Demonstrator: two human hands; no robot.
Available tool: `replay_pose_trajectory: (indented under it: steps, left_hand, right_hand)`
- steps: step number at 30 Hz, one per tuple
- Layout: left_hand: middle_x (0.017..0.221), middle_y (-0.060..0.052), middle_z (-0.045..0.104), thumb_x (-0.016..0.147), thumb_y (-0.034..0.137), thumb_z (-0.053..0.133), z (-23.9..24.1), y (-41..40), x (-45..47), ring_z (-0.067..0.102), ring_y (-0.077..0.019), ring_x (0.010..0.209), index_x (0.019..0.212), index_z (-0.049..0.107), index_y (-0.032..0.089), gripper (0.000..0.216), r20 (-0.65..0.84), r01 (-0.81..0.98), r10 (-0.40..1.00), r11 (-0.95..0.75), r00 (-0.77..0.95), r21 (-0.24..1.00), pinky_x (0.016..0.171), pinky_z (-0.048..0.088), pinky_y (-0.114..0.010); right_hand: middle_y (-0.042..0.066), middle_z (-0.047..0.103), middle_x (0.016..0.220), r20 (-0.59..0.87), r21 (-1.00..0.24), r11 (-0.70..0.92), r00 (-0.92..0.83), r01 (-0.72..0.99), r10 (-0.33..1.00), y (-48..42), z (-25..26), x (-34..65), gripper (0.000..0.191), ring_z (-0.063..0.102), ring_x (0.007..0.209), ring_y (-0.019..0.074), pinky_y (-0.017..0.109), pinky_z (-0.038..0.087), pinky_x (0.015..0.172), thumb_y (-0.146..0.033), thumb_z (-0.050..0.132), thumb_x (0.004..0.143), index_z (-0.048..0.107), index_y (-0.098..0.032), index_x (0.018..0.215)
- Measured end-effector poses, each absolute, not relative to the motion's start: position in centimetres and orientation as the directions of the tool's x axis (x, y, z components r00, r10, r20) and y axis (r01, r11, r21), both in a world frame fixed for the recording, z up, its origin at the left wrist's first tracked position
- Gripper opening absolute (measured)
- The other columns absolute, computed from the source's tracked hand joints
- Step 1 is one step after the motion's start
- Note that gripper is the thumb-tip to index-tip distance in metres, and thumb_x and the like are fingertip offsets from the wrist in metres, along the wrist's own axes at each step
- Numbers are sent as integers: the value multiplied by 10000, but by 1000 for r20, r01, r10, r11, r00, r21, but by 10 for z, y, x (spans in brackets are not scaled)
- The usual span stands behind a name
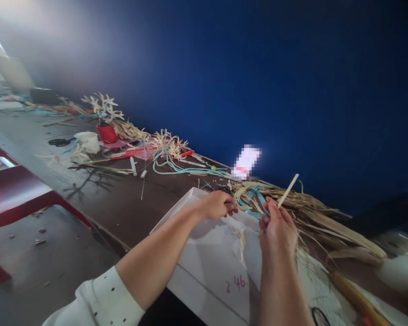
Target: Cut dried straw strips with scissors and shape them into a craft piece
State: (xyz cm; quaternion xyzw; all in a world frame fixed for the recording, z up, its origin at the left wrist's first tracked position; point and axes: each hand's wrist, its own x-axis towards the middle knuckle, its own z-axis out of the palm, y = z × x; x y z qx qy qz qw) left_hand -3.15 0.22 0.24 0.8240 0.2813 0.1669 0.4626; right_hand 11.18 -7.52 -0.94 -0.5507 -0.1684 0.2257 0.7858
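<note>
My right hand pinches a flat, pale straw-like strip that sticks up past the fingers. My left hand is closed, its fingertips curled downward; whatever they hold, if anything, is too small to make out. Both hands are above a white open box, with a gap between them. Inside it is a small tuft of pale fibres. Purple-red handwriting marks the white surface nearer me. Just past my fingers are blue ribbon and scraps of dried strips.
A heap of long dried husks runs along the blue wall at right. Further left are light-blue cords, pale straw flowers, a red pot, a white cup and black scissors. A dark-red chair stands left.
</note>
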Motion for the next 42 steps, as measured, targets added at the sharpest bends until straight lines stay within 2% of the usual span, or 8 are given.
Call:
replay_pose_trajectory:
  steps: [5, 10, 13, 15, 21, 28, 33, 42]
  left_hand:
    - [711, -40, 651, 736, 209, 485, 6, 6, -44, 545, -93, 573, 801, 683, 135, 222, -181, 379, 417, -461, 891, 803, 542, 385, -199]
    - [647, -21, 642, 665, 308, 593, 9, 5, -44, 539, -104, 576, 746, 685, 146, 203, -357, 513, 375, -518, 855, 684, 535, 367, -204]
    - [599, -1, 622, 590, 388, 669, 11, 5, -43, 503, -92, 543, 673, 668, 151, 251, -382, 537, 380, -553, 843, 637, 523, 343, -201]
    - [575, 7, 611, 578, 382, 677, 12, 5, -44, 485, -87, 521, 637, 662, 155, 235, -361, 538, 403, -559, 841, 631, 520, 337, -203]
    - [643, -14, 656, 645, 189, 542, 5, 10, -46, 552, -117, 581, 685, 687, 167, 152, -254, 522, 510, -497, 822, 693, 524, 350, -200]
    - [776, -55, 680, 648, 209, 548, 2, 12, -38, 585, -179, 710, 757, 695, 196, 183, -109, 682, 723, -574, 682, 452, 608, 387, -236]
    - [837, -70, 671, 697, 208, 504, 1, 4, -34, 595, -208, 759, 818, 684, 206, 217, -26, 656, 712, -632, 702, 412, 672, 418, -276]
    - [847, -71, 671, 694, 191, 477, -14, 8, -30, 595, -200, 749, 824, 675, 193, 237, 71, 604, 671, -705, 738, 372, 674, 424, -269]
  right_hand:
    - [-11, 577, 703, 51, -939, 318, 863, -130, 503, -75, -11, 116, 349, 336, 394, 13, 140, 199, 321, -370, 713, 578, 666, -160, 853]
    - [-10, 580, 675, 72, -936, 327, 840, -129, 537, -75, -10, 112, 330, 325, 386, 16, 151, 182, 326, -339, 716, 576, 668, -151, 842]
    - [-8, 581, 665, 66, -940, 316, 838, -130, 542, -75, -9, 110, 311, 320, 385, 19, 158, 174, 326, -339, 709, 580, 667, -144, 819]
    - [-8, 584, 667, 67, -941, 312, 833, -131, 549, -75, -8, 110, 305, 318, 386, 19, 160, 178, 328, -336, 708, 581, 666, -145, 815]
    - [-10, 580, 656, 51, -933, 322, 830, -158, 555, -75, -9, 110, 298, 326, 391, 23, 159, 170, 331, -317, 712, 576, 670, -148, 818]
    - [-8, 577, 658, 52, -933, 322, 825, -161, 563, -75, -8, 109, 286, 324, 391, 19, 152, 179, 327, -314, 709, 580, 670, -142, 805]
    - [-9, 574, 652, 54, -933, 321, 819, -163, 572, -76, -9, 109, 301, 329, 396, 18, 148, 190, 324, -320, 717, 576, 675, -144, 816]
    - [-15, 568, 640, 45, -933, 317, 816, -172, 576, -74, -8, 109, 281, 326, 396, 24, 154, 174, 326, -313, 709, 571, 671, -147, 795]
